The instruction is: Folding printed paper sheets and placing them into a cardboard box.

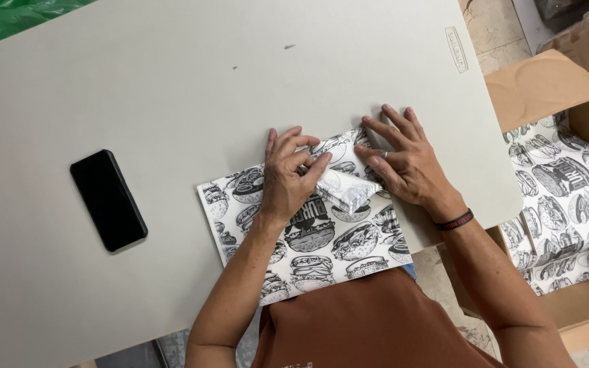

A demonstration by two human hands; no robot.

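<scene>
Near the surface's (172, 88) front edge: burger-print wrapping paper (322, 245), corner flap pinched by left hand (288, 180) fingers. Right hand (403, 163) flat, splayed. Press crease firmly, probably keeping edges aligned.

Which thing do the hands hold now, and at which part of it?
The left hand pinches the folded corner flap of the printed paper sheet. The right hand presses flat on its far edge.
</scene>
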